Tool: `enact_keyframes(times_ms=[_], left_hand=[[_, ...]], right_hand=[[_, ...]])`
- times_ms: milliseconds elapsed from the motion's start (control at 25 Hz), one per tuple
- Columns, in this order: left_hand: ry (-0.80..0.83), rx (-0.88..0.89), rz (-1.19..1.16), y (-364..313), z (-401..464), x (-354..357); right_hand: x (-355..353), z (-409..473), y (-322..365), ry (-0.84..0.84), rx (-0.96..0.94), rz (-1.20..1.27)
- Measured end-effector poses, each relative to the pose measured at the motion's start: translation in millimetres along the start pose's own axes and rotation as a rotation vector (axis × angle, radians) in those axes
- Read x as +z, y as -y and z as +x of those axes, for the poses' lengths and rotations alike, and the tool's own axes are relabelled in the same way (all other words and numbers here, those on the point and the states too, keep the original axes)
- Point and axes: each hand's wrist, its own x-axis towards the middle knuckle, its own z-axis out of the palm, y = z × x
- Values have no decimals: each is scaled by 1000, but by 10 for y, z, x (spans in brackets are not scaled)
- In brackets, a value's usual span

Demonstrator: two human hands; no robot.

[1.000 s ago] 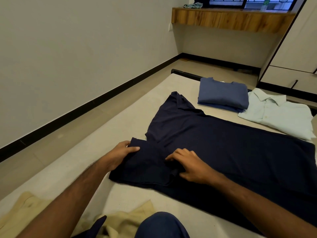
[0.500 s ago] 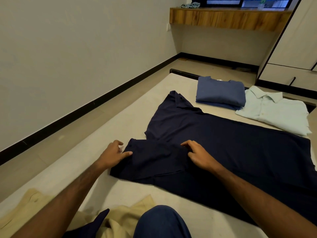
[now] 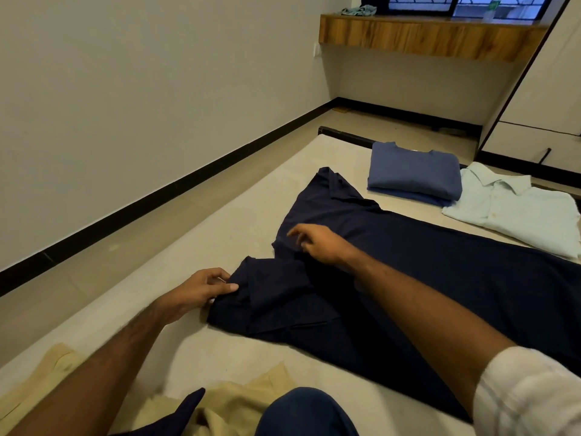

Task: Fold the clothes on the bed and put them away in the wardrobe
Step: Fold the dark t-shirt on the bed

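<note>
Left hand (image 3: 201,291) pinches the sleeve edge of the navy shirt (image 3: 408,278), thumb on top, fingers curled under. Right hand (image 3: 317,243) hovers at the shirt's shoulder, fingers loosely curled, holding nothing as far as I can tell. Navy shirt lies spread on the bed (image 3: 220,247), near sleeve folded in, far sleeve still out.

Progress: early-mid. Blue tee (image 3: 412,174) already folded, at the far end of the bed. Pale shirt (image 3: 515,212) just beside it, laid flat. Beige garment (image 3: 239,401) crumpled at the near edge, untouched. Nothing in the wardrobe (image 3: 547,99) yet; doors closed, far right.

Room: plain wall, black skirting, wooden ledge (image 3: 424,39) under the window.
</note>
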Motion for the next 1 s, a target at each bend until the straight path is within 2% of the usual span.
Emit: enact_keyframes(times_ms=[80, 200, 280, 320, 400, 480, 560, 640, 760, 840, 920, 1000], left_hand=[[11, 22, -73, 109, 52, -14], [40, 80, -239, 290, 107, -53], [57, 103, -358, 399, 152, -83], [56, 113, -393, 436, 174, -91], [12, 130, -402, 452, 192, -75], [-59, 150, -373, 416, 162, -35], [-87, 159, -345, 365, 131, -8], [-73, 162, -315, 304, 82, -19], [-100, 205, -190, 247, 32, -126], [-233, 261, 10, 171, 25, -130], [-429, 435, 358, 81, 57, 9], [-495, 715, 658, -91, 65, 296]], right_hand=[[-9, 325, 27, 121, 9, -56], [56, 682, -11, 391, -74, -250], [98, 883, -19, 461, -136, -273], [111, 970, -15, 435, -149, -248], [144, 1090, -13, 215, -152, -126], [231, 1114, -33, 27, -96, 112], [313, 1025, -42, 29, -63, 335], [293, 863, -98, -11, -74, 430], [55, 487, -289, -62, -37, 363], [-45, 101, -467, -64, -1, 269], [-11, -309, -591, -34, -14, 130], [96, -771, -696, -22, -12, -19]])
